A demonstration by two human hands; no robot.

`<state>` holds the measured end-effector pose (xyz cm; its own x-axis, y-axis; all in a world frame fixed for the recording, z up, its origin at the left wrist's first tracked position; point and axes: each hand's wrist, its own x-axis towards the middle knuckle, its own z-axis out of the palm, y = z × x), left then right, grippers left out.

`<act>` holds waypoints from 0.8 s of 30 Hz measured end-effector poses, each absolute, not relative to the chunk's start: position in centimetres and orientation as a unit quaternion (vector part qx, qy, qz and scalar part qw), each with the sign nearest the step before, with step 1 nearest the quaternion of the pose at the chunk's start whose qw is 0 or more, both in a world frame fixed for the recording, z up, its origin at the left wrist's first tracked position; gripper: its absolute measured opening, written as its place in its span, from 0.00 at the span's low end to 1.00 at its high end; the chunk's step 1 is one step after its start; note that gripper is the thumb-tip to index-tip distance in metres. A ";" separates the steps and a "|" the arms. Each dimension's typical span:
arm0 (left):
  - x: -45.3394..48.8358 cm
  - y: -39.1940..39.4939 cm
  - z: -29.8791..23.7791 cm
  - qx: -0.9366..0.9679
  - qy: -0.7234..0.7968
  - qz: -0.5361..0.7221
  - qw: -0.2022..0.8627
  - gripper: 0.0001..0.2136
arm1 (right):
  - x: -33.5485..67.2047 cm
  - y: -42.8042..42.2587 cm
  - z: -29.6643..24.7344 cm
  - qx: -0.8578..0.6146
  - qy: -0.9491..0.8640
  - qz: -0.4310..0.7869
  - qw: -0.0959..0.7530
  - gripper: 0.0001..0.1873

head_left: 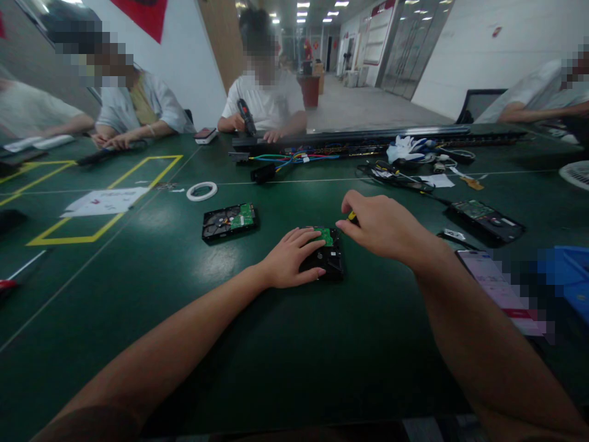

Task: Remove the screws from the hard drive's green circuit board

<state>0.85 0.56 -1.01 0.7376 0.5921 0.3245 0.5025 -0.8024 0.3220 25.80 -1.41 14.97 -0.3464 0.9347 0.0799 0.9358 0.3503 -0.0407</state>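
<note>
Head view. A hard drive [327, 258] lies circuit board up on the green surface [276, 356], near the middle, close in front of the person. Its long axis runs roughly near to far. The green board shows at the far end and the black casing at the near end.

Left hand [291, 259]: the forearm runs in from the near left. The palm is down and the fingers lie spread flat over the left part of the drive, with the fingertips at the board. This grip wraps nothing; it rests on top of the drive, pressing it to the surface.

Right hand [384, 228]: the forearm runs in from the near right. The grip is curled tight round a screwdriver [352, 216], of which only a bit of yellow handle shows by the thumb. The shaft and tip are hidden, so I cannot tell whether the tip touches the drive.

Key relation: the drive lies to the left of the right grip and slightly nearer. The yellow end sits just over the drive's far right corner. The left hand is on the drive; the right hand is just beside it.

Around it: a second drive [229, 222] lies to the far left, apart. A third drive [485, 220] lies to the right, well apart. A roll of white tape [201, 191] lies farther left, and a phone [492, 285] lies at the near right. Other people sit along the far edge, their hands well away.
</note>
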 end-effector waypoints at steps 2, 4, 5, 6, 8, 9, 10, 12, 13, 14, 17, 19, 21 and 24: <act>0.9 0.6 -0.9 0.927 0.296 0.207 0.103 0.34 | 25.7 -1.4 14.8 -0.577 -0.815 -0.017 0.045 0.16; 0.8 0.6 -0.9 0.927 0.295 0.207 0.102 0.34 | 25.8 -1.3 14.6 -0.558 -0.827 -0.007 0.066 0.13; 0.8 0.6 -0.9 0.927 0.294 0.207 0.102 0.34 | 25.8 -1.2 14.6 -0.542 -0.837 0.003 0.077 0.11; 0.8 0.6 -0.9 0.927 0.295 0.207 0.103 0.34 | 25.8 -1.2 14.5 -0.526 -0.846 0.014 0.087 0.11; 0.8 0.5 -0.9 0.927 0.296 0.205 0.102 0.34 | 25.7 -1.1 14.6 -0.508 -0.856 0.024 0.097 0.11; 0.8 0.5 -1.0 0.927 0.297 0.204 0.101 0.34 | 25.7 -1.1 14.7 -0.510 -0.855 0.020 0.097 0.10; 0.8 0.5 -1.0 0.927 0.297 0.203 0.101 0.34 | 25.6 -1.1 14.7 -0.520 -0.849 0.012 0.093 0.10; 0.7 0.5 -1.0 0.927 0.297 0.202 0.103 0.34 | 25.5 -1.2 14.8 -0.547 -0.834 -0.003 0.075 0.12; 0.7 0.5 -1.0 0.927 0.297 0.202 0.105 0.34 | 25.5 -1.2 14.8 -0.553 -0.830 -0.005 0.066 0.13; 0.7 0.6 -1.0 0.927 0.298 0.202 0.105 0.35 | 25.5 -1.2 14.8 -0.554 -0.830 -0.004 0.060 0.13; 0.7 0.6 -1.0 0.927 0.299 0.199 0.103 0.35 | 25.6 -1.2 14.6 -0.537 -0.841 0.001 0.071 0.10; 0.7 0.6 -1.0 0.928 0.298 0.201 0.103 0.35 | 25.7 -1.0 14.4 -0.521 -0.849 0.012 0.089 0.08; 0.7 0.6 -1.1 0.927 0.297 0.205 0.103 0.34 | 25.8 -0.7 14.2 -0.503 -0.857 0.024 0.112 0.07; 0.7 0.6 -1.2 0.927 0.294 0.209 0.103 0.34 | 26.2 -0.2 14.1 -0.493 -0.855 0.019 0.160 0.05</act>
